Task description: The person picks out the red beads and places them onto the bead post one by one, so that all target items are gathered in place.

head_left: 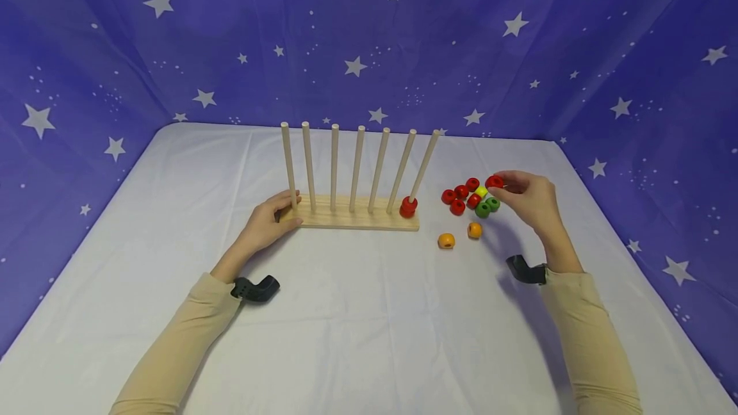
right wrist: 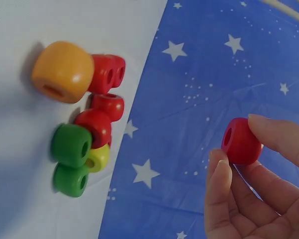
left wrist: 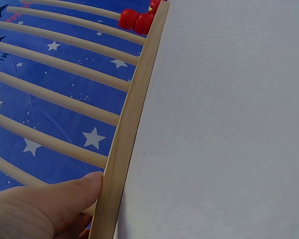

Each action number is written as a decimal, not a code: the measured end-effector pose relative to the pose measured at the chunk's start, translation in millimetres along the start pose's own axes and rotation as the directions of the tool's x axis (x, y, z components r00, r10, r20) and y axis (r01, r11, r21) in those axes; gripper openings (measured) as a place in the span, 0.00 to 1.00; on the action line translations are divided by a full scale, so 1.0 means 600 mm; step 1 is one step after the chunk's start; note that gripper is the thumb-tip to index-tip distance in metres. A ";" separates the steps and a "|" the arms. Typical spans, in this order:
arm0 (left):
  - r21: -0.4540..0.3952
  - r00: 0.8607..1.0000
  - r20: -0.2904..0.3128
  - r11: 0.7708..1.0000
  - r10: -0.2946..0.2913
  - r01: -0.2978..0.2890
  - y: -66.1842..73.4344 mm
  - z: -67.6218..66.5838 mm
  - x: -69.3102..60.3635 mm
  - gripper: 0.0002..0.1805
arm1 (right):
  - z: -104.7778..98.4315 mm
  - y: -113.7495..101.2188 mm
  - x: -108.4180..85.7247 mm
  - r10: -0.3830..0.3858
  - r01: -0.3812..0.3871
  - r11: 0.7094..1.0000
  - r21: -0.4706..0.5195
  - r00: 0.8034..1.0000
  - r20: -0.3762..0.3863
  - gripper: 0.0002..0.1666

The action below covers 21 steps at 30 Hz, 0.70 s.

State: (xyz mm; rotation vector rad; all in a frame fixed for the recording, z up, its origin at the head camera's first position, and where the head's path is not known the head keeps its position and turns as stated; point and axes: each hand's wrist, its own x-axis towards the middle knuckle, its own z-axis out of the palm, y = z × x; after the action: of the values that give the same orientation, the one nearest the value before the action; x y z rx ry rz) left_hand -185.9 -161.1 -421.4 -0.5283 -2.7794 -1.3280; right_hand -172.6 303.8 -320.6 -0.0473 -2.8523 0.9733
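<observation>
My left hand [head_left: 266, 223] grips the left end of a wooden peg stand [head_left: 350, 220], thumb on its front edge and fingers round the back. The stand carries a row of several upright pegs. Two red beads [head_left: 409, 207] are stacked at the foot of the rightmost peg; the other pegs are bare. To the right, my right hand [head_left: 533, 200] pinches a red bead [right wrist: 243, 141] between thumb and fingers, raised above the table. In the right wrist view that bead's hole shows on its left side.
Near the right hand lies a cluster of several red beads [head_left: 458, 207], green beads [head_left: 483, 210] and a yellow bead [head_left: 481, 191]. Two orange beads [head_left: 446, 241] lie closer to me. White cloth [head_left: 346, 325] covers the table; a starry blue curtain [head_left: 323, 31] hangs behind.
</observation>
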 end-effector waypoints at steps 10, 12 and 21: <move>0.001 1.000 -0.001 1.000 0.002 -0.002 -0.002 0.000 0.001 0.27 | -0.002 -0.037 0.007 -0.038 0.040 0.999 0.032 0.998 -0.056 0.27; 0.002 1.000 0.000 1.000 0.002 -0.002 -0.002 0.000 0.001 0.27 | -0.003 -0.046 0.010 -0.046 0.049 0.998 0.044 0.996 -0.075 0.27; 0.002 1.000 0.009 1.000 -0.010 0.009 -0.003 -0.001 0.000 0.27 | -0.001 -0.084 0.018 -0.113 0.140 0.975 0.170 0.981 -0.158 0.25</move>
State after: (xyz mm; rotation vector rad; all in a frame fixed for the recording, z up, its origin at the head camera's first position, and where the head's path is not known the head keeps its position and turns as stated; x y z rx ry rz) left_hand -186.7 -162.3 -422.3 -0.5230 -2.7935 -1.3286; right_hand -182.3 265.4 -288.1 0.0763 -2.5875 1.1452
